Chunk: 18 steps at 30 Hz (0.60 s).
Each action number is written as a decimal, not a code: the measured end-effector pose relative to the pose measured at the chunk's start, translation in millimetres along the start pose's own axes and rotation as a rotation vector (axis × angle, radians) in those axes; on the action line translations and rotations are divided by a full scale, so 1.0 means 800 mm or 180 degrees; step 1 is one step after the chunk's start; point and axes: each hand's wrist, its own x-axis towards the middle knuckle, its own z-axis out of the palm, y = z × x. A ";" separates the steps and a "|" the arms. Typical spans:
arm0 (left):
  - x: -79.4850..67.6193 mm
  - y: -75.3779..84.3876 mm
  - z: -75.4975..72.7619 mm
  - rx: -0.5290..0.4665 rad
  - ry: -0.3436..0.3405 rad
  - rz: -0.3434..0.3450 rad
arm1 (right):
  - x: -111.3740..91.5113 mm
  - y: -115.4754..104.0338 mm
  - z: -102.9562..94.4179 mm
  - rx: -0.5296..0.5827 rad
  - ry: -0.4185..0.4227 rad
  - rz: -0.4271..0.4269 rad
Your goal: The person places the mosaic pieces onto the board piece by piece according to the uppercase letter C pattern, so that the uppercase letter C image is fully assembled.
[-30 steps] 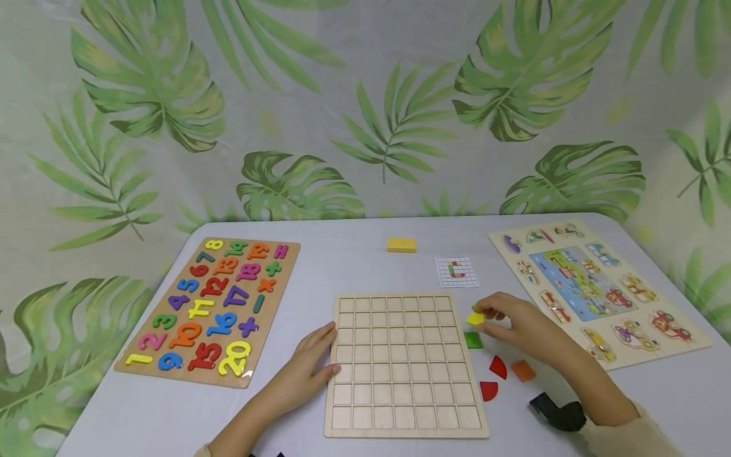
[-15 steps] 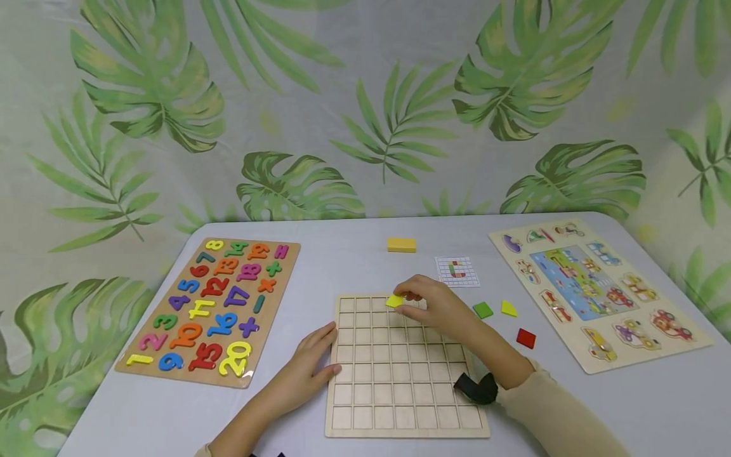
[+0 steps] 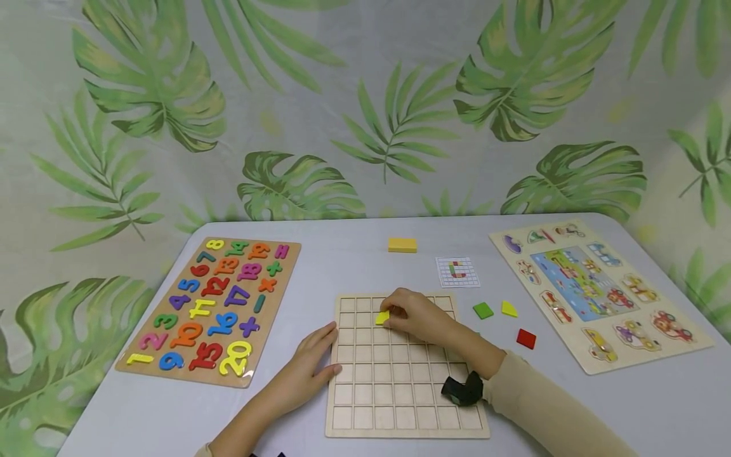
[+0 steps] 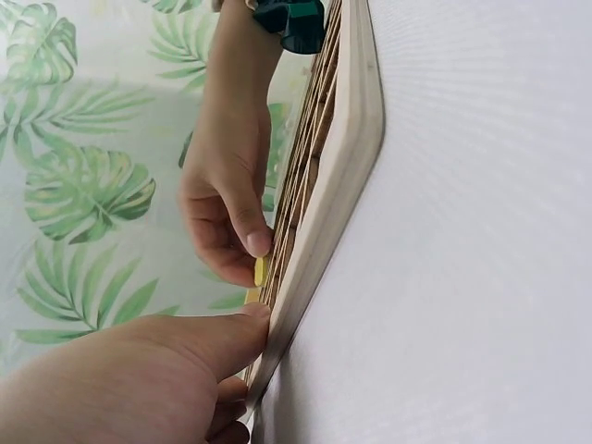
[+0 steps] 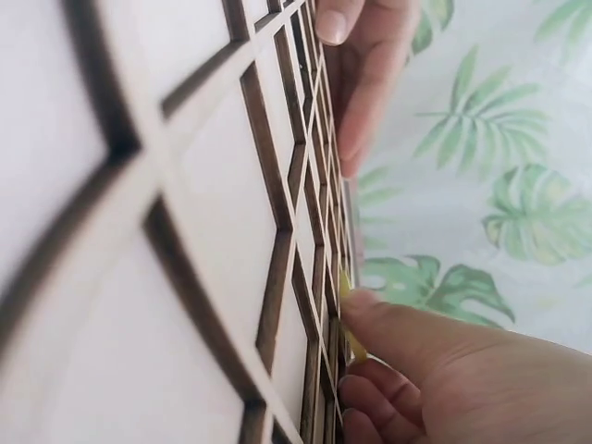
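My right hand (image 3: 419, 317) pinches a small yellow tile (image 3: 382, 318) between thumb and fingertips, in the upper part of the wooden grid board (image 3: 402, 417). In the right wrist view the yellow tile (image 5: 355, 346) stands tilted at the grid's ridges, thumb on one side. The fingers hide part of it, so its full outline does not show. My left hand (image 3: 302, 374) rests along the board's left edge, fingers extended. In the left wrist view its thumb (image 4: 242, 335) touches the rim.
Right of the board lie a green tile (image 3: 483, 310), a yellow quarter-circle (image 3: 509, 309) and a red tile (image 3: 526, 339). Behind stand a pattern card (image 3: 457, 272) and a yellow block (image 3: 402, 245). A number puzzle (image 3: 208, 304) lies left, a picture puzzle (image 3: 599, 295) right.
My right hand has carried the yellow tile from beside the board leftward over it, then slightly nearer to me. The right forearm now covers several loose pieces. The left hand has stayed put.
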 end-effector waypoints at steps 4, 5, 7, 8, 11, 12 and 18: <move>0.000 0.000 0.001 0.0015 0.0014 0.0008 | 0.000 0.003 0.002 0.0006 -0.0036 -0.0005; 0.000 -0.001 0.001 0.0015 0.0015 0.0016 | 0.000 0.003 0.002 0.0021 -0.0045 0.0001; 0.000 -0.001 0.001 0.0014 0.0018 0.0032 | 0.000 0.002 0.001 0.0035 -0.0053 0.0032; 0.000 -0.001 0.001 0.0008 0.0016 0.0033 | 0.000 0.002 0.001 0.0046 -0.0051 0.0052; 0.000 -0.002 0.001 0.0002 0.0018 0.0033 | 0.001 0.001 0.001 0.0067 -0.0055 0.0122; 0.000 -0.002 0.001 0.0006 0.0021 0.0033 | 0.001 0.000 0.001 0.0073 -0.0054 0.0146; 0.000 -0.001 0.000 0.0014 0.0017 0.0015 | 0.002 -0.001 0.001 0.0167 -0.0074 0.0166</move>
